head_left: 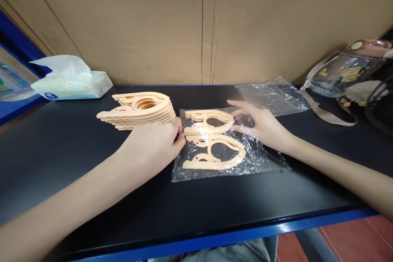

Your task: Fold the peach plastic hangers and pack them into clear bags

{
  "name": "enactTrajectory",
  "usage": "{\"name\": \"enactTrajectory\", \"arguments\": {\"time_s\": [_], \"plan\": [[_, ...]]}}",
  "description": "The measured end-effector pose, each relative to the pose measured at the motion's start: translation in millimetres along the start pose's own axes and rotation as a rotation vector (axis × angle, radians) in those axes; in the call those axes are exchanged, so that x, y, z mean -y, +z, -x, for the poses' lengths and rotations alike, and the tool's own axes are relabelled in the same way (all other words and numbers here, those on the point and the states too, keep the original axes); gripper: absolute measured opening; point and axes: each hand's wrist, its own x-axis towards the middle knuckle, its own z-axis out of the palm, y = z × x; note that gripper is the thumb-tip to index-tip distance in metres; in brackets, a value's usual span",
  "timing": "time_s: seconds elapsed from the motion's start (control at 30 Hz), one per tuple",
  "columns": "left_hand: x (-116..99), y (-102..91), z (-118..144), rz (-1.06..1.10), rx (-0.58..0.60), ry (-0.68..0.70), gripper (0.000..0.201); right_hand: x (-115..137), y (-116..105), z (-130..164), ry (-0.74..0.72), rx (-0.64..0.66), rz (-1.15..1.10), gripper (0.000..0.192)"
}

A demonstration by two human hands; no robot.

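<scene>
Two beige folded travel hangers (227, 163) lie one above the other inside a clear plastic bag (260, 163) flat on the black table. My left hand (156, 139) is closed, its thumb and fingers pinched at the bag's left edge close to the hangers' ends; the exact grip is partly hidden. With fingers spread, my right hand (260, 123) rests on the right side of the bag, fingertips beside the upper hanger's rounded end. Just behind my left hand stands a neat stack of several matching folded hangers (138, 108).
Another clear plastic bag (273, 96) lies at the back right. Beyond it are a clear bottle (344, 69) and its strap (331, 116). A tissue pack (73, 82) sits at the back left, before a cardboard wall (147, 24). A blue edge (215, 241) borders the table's front.
</scene>
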Motion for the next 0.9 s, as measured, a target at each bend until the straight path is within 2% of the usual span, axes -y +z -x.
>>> {"name": "enactTrajectory", "arguments": {"time_s": [0.5,0.7,0.9], "plan": [[1.3,1.0,0.1,0.055,-0.012,0.028,0.016,3.0,3.9,4.2,-0.032,-0.052,0.083,0.054],[3.9,-1.1,-0.5,-0.024,-0.128,0.026,0.016,1.4,4.0,2.4,-0.098,-0.040,0.095,0.057],[0.8,-3.7,-0.1,0.028,0.011,-0.009,0.018,-2.3,5.5,2.1,-0.118,-0.051,0.090,0.057]]}}
